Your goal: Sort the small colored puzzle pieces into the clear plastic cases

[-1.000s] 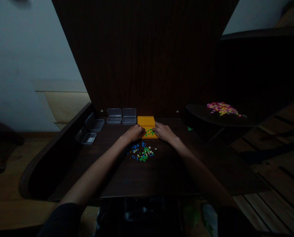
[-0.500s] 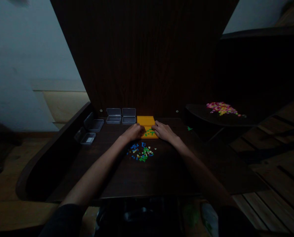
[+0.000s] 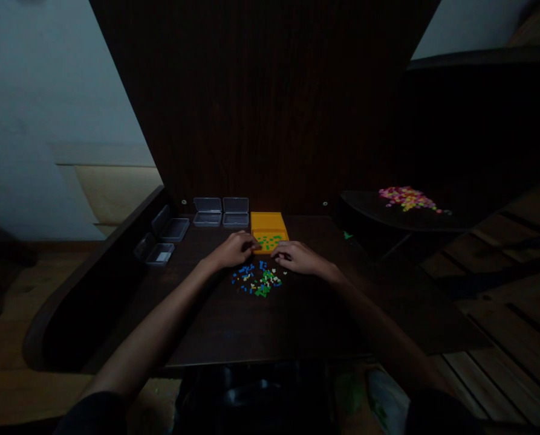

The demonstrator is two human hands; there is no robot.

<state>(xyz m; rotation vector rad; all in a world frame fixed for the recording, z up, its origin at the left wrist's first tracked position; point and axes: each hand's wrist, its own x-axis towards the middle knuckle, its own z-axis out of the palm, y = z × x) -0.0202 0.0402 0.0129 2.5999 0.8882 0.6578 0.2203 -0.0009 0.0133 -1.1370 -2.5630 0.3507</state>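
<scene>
An orange-yellow box (image 3: 270,220) lies with its lid up at the back of the dark table. Several small green pieces (image 3: 270,243) are spread over its floor. My left hand (image 3: 236,249) is at the box's front left corner, fingers bent and loosely apart, with nothing visible in them. My right hand (image 3: 299,257) hovers by the front right corner, fingers slightly spread and curved towards the box. Between my wrists, just in front of the box, is a loose pile of tiny blue, green, white and yellow pieces (image 3: 265,283).
Clear plastic boxes with raised lids (image 3: 236,219) stand left of the yellow box, and more (image 3: 161,255) sit along the left side panel (image 3: 92,290). Pink and yellow pieces (image 3: 408,198) lie heaped on a side shelf at right. A tall dark panel (image 3: 270,109) rises behind.
Both hands have drawn back from the box towards me, the left also outward. More of the box's inside and its green pieces now shows. The loose pile looks the same.
</scene>
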